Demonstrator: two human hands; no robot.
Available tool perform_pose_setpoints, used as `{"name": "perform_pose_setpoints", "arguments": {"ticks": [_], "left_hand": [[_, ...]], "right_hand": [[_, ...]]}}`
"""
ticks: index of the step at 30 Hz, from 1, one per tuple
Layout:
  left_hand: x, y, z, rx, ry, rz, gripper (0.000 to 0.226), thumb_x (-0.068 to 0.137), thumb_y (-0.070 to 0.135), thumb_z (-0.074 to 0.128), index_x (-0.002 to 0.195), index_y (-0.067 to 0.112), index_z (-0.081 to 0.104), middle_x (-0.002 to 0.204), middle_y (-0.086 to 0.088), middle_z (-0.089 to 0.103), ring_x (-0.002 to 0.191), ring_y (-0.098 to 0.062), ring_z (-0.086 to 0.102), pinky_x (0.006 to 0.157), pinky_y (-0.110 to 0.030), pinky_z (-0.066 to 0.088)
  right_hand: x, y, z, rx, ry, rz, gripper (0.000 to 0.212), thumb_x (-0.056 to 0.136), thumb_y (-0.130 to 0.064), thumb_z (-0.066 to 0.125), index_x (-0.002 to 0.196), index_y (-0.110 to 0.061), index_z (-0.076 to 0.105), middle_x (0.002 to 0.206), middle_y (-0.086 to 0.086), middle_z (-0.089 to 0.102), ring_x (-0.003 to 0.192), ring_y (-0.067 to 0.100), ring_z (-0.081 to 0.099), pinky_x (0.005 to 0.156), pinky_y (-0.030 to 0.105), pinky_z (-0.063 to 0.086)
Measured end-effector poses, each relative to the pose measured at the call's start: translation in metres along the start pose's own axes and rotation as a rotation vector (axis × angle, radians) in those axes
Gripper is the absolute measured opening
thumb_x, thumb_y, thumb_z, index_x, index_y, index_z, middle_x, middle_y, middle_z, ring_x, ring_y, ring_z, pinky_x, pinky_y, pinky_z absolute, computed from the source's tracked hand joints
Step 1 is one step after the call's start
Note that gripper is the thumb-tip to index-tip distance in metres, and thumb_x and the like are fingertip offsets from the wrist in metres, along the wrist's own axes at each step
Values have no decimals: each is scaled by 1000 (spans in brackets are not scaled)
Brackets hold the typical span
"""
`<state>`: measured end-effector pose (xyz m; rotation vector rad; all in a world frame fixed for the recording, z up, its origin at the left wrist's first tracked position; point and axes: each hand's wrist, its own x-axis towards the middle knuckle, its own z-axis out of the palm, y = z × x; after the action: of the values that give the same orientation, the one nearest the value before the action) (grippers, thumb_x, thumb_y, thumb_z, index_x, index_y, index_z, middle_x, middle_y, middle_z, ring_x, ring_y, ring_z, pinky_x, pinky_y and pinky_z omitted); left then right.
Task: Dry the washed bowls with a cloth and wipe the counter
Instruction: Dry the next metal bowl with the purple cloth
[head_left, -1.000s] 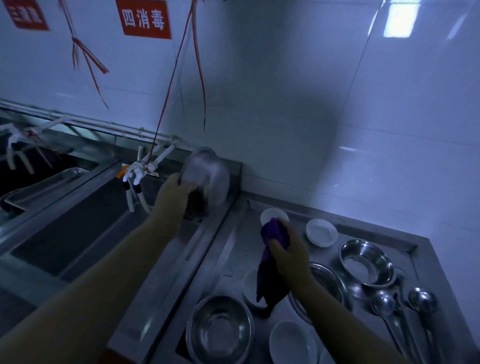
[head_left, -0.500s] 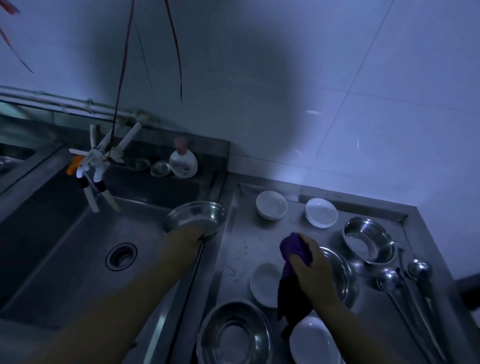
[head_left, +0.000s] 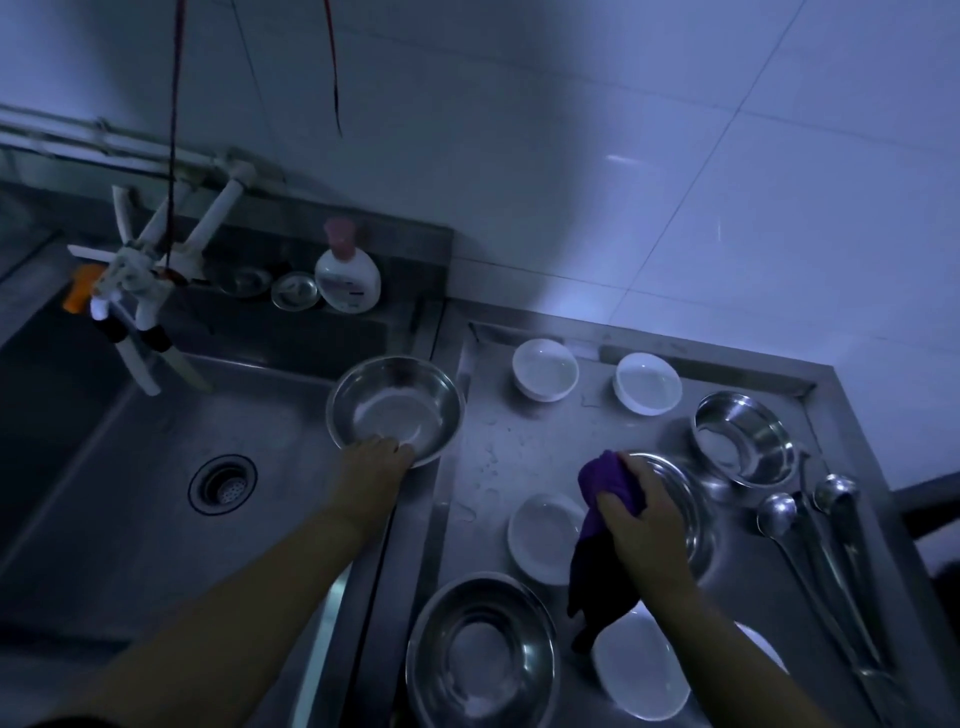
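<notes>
My left hand (head_left: 375, 461) grips the near rim of a steel bowl (head_left: 395, 405), held mouth-up over the right edge of the sink (head_left: 156, 499). My right hand (head_left: 641, 514) holds a purple cloth (head_left: 605, 530) that hangs down over the steel counter (head_left: 488, 457). Behind that hand lies another steel bowl (head_left: 680, 499), partly hidden. On the counter stand two white bowls at the back (head_left: 544, 370) (head_left: 648, 383), a white bowl (head_left: 543, 538) left of the cloth, a steel bowl (head_left: 480, 652) at the front and a steel bowl (head_left: 744, 439) at the right.
Two steel ladles (head_left: 810, 551) lie along the counter's right edge. A white dish (head_left: 641, 670) sits under my right forearm. A soap bottle (head_left: 347, 275) and two small metal dishes (head_left: 295, 291) stand on the sink's back ledge. Taps (head_left: 140, 291) hang over the sink's left side.
My left hand has lowered the steel bowl from tilted upright near the wall to mouth-up at the sink's right edge. My right hand with the cloth stays above the counter. The camera tilted down.
</notes>
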<state>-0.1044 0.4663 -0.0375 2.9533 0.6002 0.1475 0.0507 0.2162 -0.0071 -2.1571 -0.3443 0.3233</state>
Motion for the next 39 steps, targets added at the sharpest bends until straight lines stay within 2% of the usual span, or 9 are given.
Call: {"name": "perform_pose_setpoints", "arguments": {"ticks": [4, 19, 24, 26, 28, 31, 34, 36, 39], "left_hand": [[0, -4, 9, 26, -9, -22, 41, 25, -5, 86, 52, 9, 59, 47, -6, 51, 39, -23, 52, 37, -20, 35], [-1, 2, 11, 4, 93, 33, 41, 26, -13, 80, 50, 7, 53, 45, -8, 49, 36, -25, 48, 38, -21, 30], [-9, 11, 7, -21, 153, 3, 24, 46, -8, 72, 67, 1, 63, 62, -16, 59, 52, -32, 58, 46, -36, 47], [-13, 17, 4, -24, 218, 28, 27, 52, 0, 67, 79, -1, 67, 75, -18, 65, 64, -34, 63, 56, -40, 52], [-18, 26, 5, -38, 244, 111, 34, 52, 1, 77, 84, 1, 69, 80, -15, 67, 69, -32, 65, 62, -37, 52], [-27, 44, 16, -161, 105, 255, 39, 50, 5, 87, 85, 6, 71, 80, -11, 68, 70, -26, 66, 62, -29, 55], [-46, 64, 36, -151, -378, 47, 30, 84, 33, 62, 107, 15, 59, 112, -5, 60, 102, -24, 59, 79, -32, 49], [-67, 71, 51, -175, -522, -24, 21, 88, 41, 53, 94, 20, 49, 111, -5, 59, 100, -23, 58, 73, -31, 43], [-88, 73, 58, -236, -566, -105, 22, 90, 40, 49, 78, 25, 37, 108, -4, 60, 98, -21, 59, 70, -28, 39]], "right_hand": [[-3, 2, 1, -15, -20, 9, 50, 83, -4, 64, 131, -14, 54, 119, 4, 57, 107, 22, 54, 96, 41, 45], [-16, 1, -10, 1, 29, 26, 49, 83, -6, 64, 129, -18, 53, 111, -6, 51, 101, 14, 48, 86, 27, 36], [-24, 5, -24, 11, 74, 42, 50, 83, -4, 63, 130, -16, 53, 114, -5, 51, 103, 15, 49, 89, 29, 39], [-27, 10, -33, 19, 96, 45, 50, 83, -4, 63, 130, -16, 52, 114, -4, 51, 103, 17, 50, 91, 33, 42], [-30, 16, -42, 20, 121, 54, 49, 83, -4, 63, 129, -17, 53, 113, -3, 53, 101, 18, 52, 89, 33, 43], [-33, 25, -52, 21, 150, 64, 47, 82, -4, 63, 126, -20, 54, 114, -1, 55, 100, 20, 53, 89, 33, 42], [-37, 33, -56, 25, 143, 81, 47, 82, -6, 62, 125, -23, 53, 113, -1, 54, 100, 20, 52, 87, 33, 42], [-41, 38, -54, 34, 132, 89, 47, 83, -6, 62, 125, -25, 53, 113, -1, 54, 100, 20, 53, 85, 33, 42], [-48, 43, -50, 45, 116, 99, 49, 83, -7, 62, 126, -29, 54, 112, -4, 56, 99, 18, 54, 83, 30, 41]]}}
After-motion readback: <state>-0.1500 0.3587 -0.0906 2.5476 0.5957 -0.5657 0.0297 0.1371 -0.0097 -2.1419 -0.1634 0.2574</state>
